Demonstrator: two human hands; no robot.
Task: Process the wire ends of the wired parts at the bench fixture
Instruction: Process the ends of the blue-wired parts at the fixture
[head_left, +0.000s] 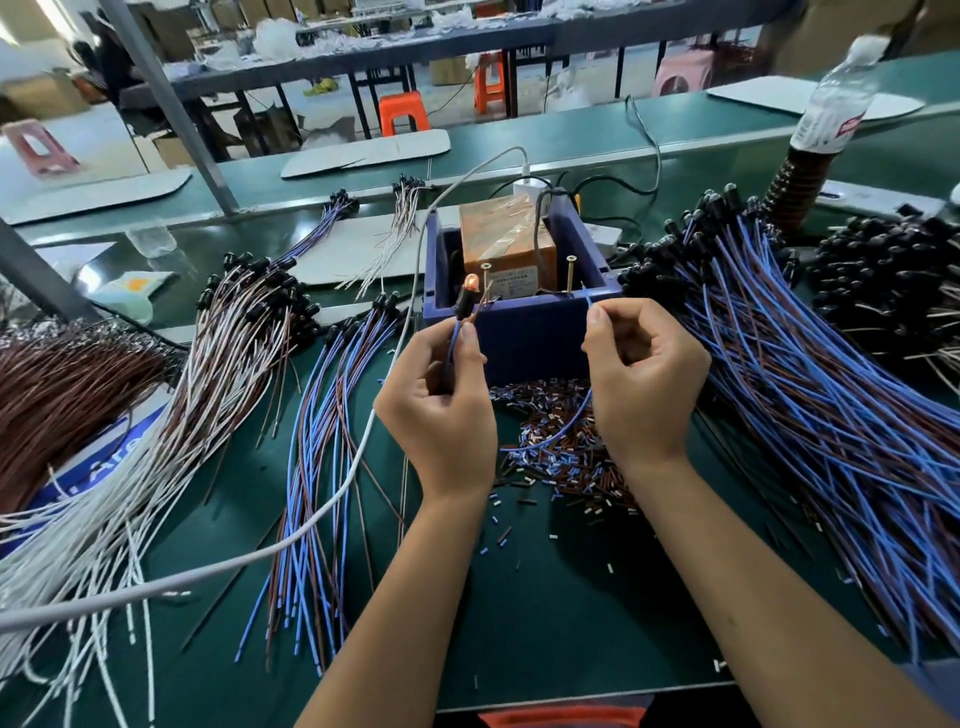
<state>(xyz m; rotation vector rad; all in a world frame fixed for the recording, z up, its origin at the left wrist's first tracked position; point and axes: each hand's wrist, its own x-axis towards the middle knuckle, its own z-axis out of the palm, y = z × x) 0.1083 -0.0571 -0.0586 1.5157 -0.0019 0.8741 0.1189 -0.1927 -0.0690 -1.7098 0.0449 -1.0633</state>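
A blue plastic box fixture stands at the middle of the bench, with a taped orange block and two upright brass screws inside. My left hand pinches a small lamp part by its blue and brown wires; its orange lamp glows beside the left screw. My right hand pinches the blue wire end at the box's front rim near the right screw. The blue wire loops down below my right hand.
Heaps of blue-and-brown wired parts lie right, more bundles left, white-and-brown ones farther left. Cut insulation bits litter the mat before the box. A grey cable crosses the bench. A water bottle stands at back right.
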